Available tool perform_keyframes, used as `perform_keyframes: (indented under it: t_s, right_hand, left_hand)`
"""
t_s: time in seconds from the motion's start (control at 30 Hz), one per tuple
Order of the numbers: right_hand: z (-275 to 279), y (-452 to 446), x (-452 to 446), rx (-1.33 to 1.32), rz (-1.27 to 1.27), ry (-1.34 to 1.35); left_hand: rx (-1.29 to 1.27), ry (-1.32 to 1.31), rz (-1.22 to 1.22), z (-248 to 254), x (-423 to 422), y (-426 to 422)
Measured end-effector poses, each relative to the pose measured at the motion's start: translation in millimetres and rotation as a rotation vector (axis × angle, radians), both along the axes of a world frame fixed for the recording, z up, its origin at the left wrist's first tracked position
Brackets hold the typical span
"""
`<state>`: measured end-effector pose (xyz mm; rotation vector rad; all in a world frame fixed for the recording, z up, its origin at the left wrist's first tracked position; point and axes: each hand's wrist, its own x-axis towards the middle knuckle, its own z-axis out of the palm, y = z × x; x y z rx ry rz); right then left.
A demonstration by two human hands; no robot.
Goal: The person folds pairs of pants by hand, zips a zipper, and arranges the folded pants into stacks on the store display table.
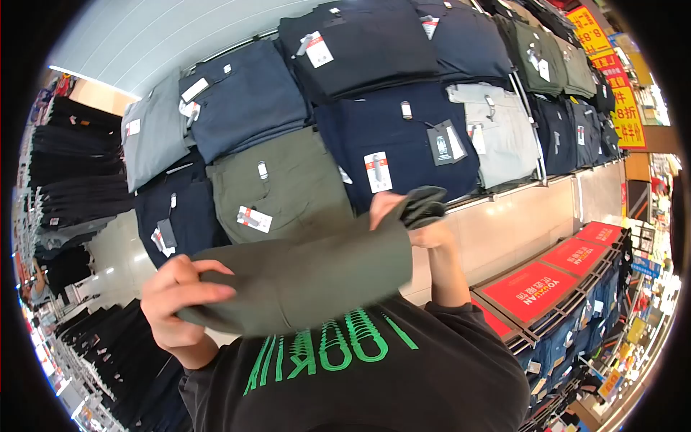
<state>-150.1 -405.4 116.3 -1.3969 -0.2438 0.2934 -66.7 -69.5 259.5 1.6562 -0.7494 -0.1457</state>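
Observation:
A folded olive-green garment [309, 277], blurred by motion, is held up in front of my chest. My left hand [176, 302] grips its left end, thumb and fingers around the edge. At the other end my right hand [414, 223] has its fingers closed on the garment, near a dark bunched part. Just beyond it lies a stack of olive trousers [288, 180] with a white and red tag. Navy trousers [360, 144] with several tags are stacked to its right.
More folded trousers in grey [497, 144], blue [248, 101] and black [360, 43] fill the sloping rack. Red signs [533, 291] top a jeans rack at the lower right. Dark clothes [79, 165] hang at the left. A person [37, 284] is partly visible at the far left.

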Motion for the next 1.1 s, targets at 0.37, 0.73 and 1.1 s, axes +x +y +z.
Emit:
perform_keyframes:
  t_s: [0.37,0.73,1.1]
  right_hand:
    - [55.2,-108.4,-21.6,-0.726,-0.81,-0.086]
    - [-90.8,-200.2,68.2,-1.383,-0.774,-0.077]
    - [-139.7,-107.3,97.7,-1.697,-0.652,-0.251]
  left_hand:
    - [0.106,0.672,-0.25,-73.6,75.1,-128.0]
    - [0.332,0.47,0.143,-280.9,103.9,-212.6]
    - [0.321,0.427,-0.071,-251.8,52.9,-142.9]
